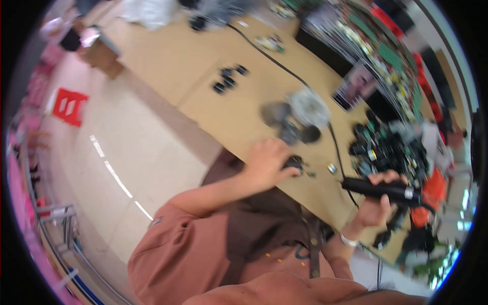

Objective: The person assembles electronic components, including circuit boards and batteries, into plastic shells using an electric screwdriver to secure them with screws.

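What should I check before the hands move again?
1. Right hand wrapped around the long black cylindrical tool: ok.
2. Tool apart from the small dark chunky part: ok, tan tabletop shows between them.
3. Left hand at that part: ok.
4. Left hand gripping it: cannot tell, too blurred.
5. Thin black curving cable clear of the tool: not ok, it seems to pass beneath it.

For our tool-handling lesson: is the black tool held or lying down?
Held: the right hand grips the black tool, fingers and thumb around it.
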Demonstrator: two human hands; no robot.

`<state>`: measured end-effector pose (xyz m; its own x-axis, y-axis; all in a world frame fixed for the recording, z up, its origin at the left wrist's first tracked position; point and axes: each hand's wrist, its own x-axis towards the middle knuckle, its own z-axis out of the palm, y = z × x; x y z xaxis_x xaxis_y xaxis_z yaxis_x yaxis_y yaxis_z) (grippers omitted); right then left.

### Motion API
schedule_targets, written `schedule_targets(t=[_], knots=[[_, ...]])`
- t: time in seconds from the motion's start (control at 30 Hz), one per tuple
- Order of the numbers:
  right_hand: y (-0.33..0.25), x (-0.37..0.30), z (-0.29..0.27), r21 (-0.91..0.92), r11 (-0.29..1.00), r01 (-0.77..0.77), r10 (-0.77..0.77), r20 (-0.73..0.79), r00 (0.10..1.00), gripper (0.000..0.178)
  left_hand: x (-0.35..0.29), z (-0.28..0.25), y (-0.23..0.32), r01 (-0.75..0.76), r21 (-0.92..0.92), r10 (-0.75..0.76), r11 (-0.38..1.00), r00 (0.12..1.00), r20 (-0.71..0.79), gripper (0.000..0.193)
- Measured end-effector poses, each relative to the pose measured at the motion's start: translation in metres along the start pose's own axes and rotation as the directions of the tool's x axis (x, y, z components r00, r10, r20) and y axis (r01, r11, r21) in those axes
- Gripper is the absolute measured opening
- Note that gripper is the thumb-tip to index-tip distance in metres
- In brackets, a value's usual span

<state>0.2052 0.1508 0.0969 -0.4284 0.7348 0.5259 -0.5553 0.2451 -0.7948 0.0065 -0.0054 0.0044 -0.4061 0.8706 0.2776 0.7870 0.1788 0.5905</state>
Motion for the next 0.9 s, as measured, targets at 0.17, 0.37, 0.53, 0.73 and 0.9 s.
schedule_targets(t=[0.17, 0.37, 0.53, 0.73, 0.9], knots=[[0.009, -0.019, -0.04, -0.094, 0.996, -0.008, 0.0, -0.077, 0.997, 0.053, 0.0, 0.017, 0.005, -0.125, -0.129, 0.134, 0.984, 0.989, 0.064, 0.038], [0.03, -0.025, -0.062, -0.234, 0.971, 0.047, -0.059, -0.045, 0.997, 0.05, -0.015, 0.014, 0.017, 0.028, -0.404, 0.047, 0.914, 0.983, 0.175, 0.04], [0.016, -0.038, -0.065, -0.519, 0.853, -0.043, -0.017, -0.11, 0.994, 0.05, 0.002, 0.006, 0.022, 0.262, -0.863, -0.083, 0.432, 0.964, 0.251, 0.039], [0.015, -0.061, -0.064, -0.557, 0.687, -0.466, 0.281, -0.387, 0.878, 0.058, 0.008, 0.006, 0.01, 0.193, -0.954, -0.05, 0.228, 0.981, 0.186, 0.042], [0.019, -0.076, -0.035, -0.437, 0.845, -0.308, 0.127, -0.395, 0.91, 0.07, 0.007, 0.014, 0.009, 0.233, -0.945, -0.003, 0.23, 0.971, 0.239, 0.041]])
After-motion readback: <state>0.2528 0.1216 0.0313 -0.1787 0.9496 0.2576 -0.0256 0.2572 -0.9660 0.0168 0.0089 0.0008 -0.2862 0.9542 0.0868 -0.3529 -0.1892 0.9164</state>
